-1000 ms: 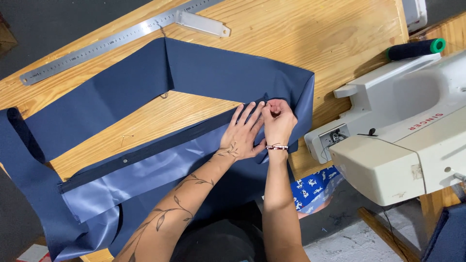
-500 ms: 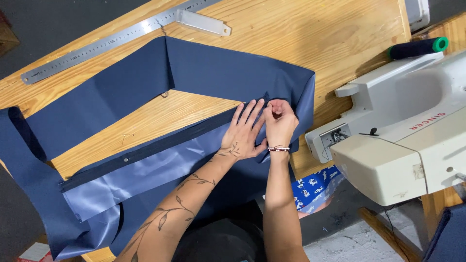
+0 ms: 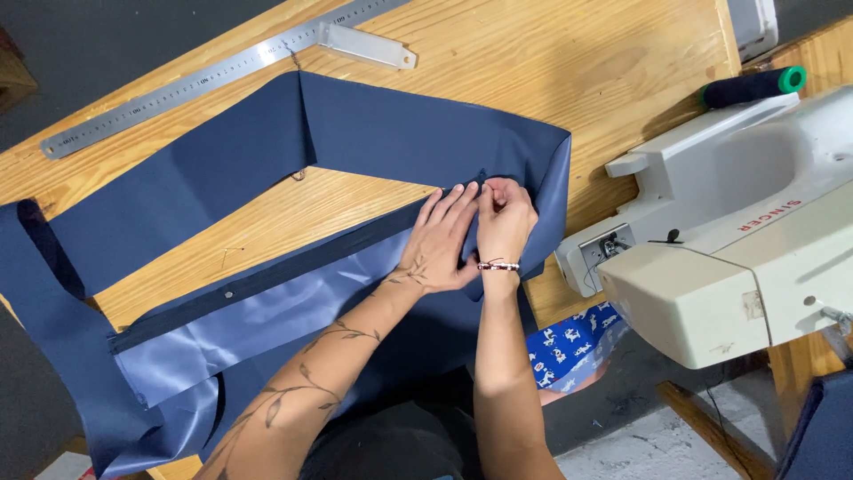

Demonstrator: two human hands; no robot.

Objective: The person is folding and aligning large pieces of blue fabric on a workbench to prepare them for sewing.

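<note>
A long band of navy blue fabric (image 3: 373,133) lies in a loop on the wooden table (image 3: 551,62), with a shiny lighter-blue underside (image 3: 267,320) showing near me. My left hand (image 3: 442,240) presses flat on the fabric's near strip, fingers spread. Right beside it, my right hand (image 3: 505,216) has its fingers closed, pinching the fabric edge near the fold at the loop's right end. The two hands touch each other. A beaded bracelet sits on my right wrist.
A white sewing machine (image 3: 737,231) stands at the right, close to my right hand. A long metal ruler (image 3: 204,76) lies along the table's far edge. A dark thread spool with a green cap (image 3: 751,86) rests behind the machine. Patterned blue cloth (image 3: 573,347) hangs below the table edge.
Both hands stay at the same spot on the fabric. My right hand's fingers have shifted slightly at the pinched edge. Nothing else has moved.
</note>
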